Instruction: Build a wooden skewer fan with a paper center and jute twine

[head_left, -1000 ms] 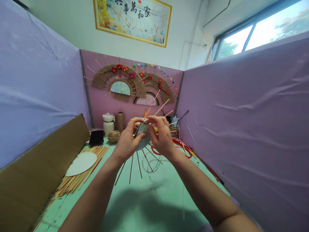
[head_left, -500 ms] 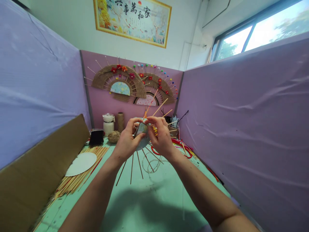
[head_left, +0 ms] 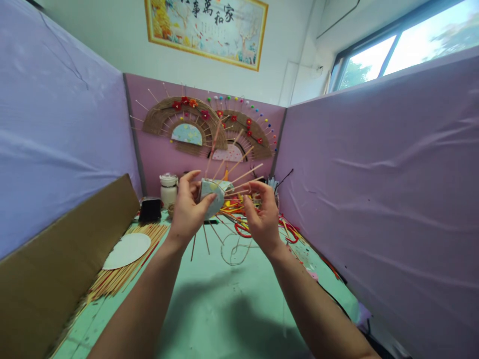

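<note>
A light blue patterned disc (head_left: 213,200) with thin sticks fanning out from its edge is held up over the table. My left hand (head_left: 190,207) grips it on its left side, thumb across the front face. The sticks (head_left: 239,172) point upward and to the right, and others hang below. At the right, my right hand (head_left: 262,212) is closed, thumb and fingertips near the stick ends; whether it pinches a stick or thread is too small to tell.
A white oval card (head_left: 127,251) lies on loose sticks (head_left: 108,284) at left, beside a cardboard panel (head_left: 63,264). Behind stand a white jar (head_left: 168,189) and a black object (head_left: 149,211). Looped twine (head_left: 235,254) and red pipe cleaners (head_left: 243,230) lie on the green table (head_left: 224,309).
My right hand has moved right, away from the disc. My left hand has shifted slightly left with the disc, which has turned so its face and upward-pointing sticks show more.
</note>
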Tool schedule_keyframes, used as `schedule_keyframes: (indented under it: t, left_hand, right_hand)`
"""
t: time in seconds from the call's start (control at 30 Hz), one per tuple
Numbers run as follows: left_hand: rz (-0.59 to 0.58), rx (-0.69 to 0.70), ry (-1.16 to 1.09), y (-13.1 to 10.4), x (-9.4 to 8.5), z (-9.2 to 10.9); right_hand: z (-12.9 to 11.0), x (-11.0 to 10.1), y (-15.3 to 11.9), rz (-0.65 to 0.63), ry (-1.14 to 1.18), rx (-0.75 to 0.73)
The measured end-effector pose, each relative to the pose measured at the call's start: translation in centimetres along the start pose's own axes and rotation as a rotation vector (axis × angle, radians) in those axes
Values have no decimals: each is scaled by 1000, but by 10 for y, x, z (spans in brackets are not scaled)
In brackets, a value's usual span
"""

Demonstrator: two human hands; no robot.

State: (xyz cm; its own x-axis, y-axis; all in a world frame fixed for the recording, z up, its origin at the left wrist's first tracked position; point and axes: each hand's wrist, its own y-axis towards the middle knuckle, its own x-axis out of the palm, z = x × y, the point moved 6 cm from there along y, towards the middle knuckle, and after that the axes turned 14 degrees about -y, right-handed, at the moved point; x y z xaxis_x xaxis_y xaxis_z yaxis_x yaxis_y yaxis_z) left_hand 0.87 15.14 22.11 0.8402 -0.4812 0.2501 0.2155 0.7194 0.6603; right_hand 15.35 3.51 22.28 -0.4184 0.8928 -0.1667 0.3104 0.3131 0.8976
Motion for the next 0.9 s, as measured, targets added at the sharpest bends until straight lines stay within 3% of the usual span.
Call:
schedule_keyframes:
  t: [0.2, 0.37, 0.57, 0.67, 0.9]
  left_hand:
    - [116, -189, -194, 12, -17, -22]
    - [69, -218, -243, 13, -13, -28]
    - [-69, -222, -265, 6, 3, -36]
    - [-136, -209, -232, 3, 9, -37]
    - [-243, -198, -110, 4, 9, -27]
  right_hand:
    - [31, -10, -34, -80, 25, 239]
    - [48, -17, -56, -240, 29, 354]
    - [63, -13, -82, -441, -33, 441]
    - [70, -14, -86, -409, -60, 407]
    - [98, -31, -71, -95, -180, 435]
